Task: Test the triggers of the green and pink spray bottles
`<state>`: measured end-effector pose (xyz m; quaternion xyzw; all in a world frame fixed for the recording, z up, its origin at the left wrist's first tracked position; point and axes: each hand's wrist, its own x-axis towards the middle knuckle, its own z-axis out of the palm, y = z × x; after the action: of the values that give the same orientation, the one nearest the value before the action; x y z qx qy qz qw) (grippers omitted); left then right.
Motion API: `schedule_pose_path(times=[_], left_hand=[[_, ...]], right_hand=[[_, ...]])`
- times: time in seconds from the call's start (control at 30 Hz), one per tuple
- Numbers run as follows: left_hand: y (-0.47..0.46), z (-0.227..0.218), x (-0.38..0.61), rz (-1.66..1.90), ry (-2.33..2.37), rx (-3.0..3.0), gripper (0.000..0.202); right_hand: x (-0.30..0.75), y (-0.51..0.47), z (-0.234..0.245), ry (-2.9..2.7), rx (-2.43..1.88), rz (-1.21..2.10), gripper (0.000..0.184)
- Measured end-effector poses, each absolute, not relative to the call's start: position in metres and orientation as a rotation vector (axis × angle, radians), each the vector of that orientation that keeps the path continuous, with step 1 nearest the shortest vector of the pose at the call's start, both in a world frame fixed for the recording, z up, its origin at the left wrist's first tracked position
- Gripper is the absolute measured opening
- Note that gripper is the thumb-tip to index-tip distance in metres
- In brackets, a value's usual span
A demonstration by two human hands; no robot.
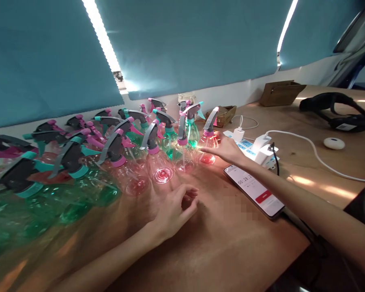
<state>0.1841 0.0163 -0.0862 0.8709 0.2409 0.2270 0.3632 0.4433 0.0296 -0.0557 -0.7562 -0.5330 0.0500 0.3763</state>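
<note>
My right hand [228,149] is at a clear pink spray bottle [207,157] with a pink collar and a grey trigger head. Its thumb lies across the front of the bottle and the fingers reach round the far side. My left hand [177,209] rests low over the table, fingers loosely curled and thumb apart, holding nothing. Just beyond it stands another pink spray bottle [159,168]. A clear spray bottle [183,157] and a green spray bottle [169,142] stand between the hands, farther back.
Many pink and green spray bottles [76,194] crowd the left of the wooden table [200,251]. On the right are a phone [252,188] showing a timer, a power strip [246,148] with chargers, a white puck-shaped item [333,143], a black headset [337,109] and a cardboard box [278,93].
</note>
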Motion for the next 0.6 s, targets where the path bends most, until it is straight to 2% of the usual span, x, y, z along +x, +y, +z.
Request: schedule_pose_path(times=[0.33, 0.47, 0.6], left_hand=[[0.005, -0.072, 0.168, 0.649, 0.603, 2.19, 0.015], [0.0, -0.052, 0.15, 0.746, 0.654, 2.127, 0.014], [-0.007, -0.033, 0.127, 0.851, 0.755, 2.067, 0.037]], right_hand=[[0.426, -0.024, -0.032, -1.353, -1.898, -0.003, 0.062], [0.378, -0.066, -0.027, -1.505, -1.752, 0.115, 0.054], [0.321, -0.089, -0.028, -1.654, -1.668, 0.265, 0.046]])
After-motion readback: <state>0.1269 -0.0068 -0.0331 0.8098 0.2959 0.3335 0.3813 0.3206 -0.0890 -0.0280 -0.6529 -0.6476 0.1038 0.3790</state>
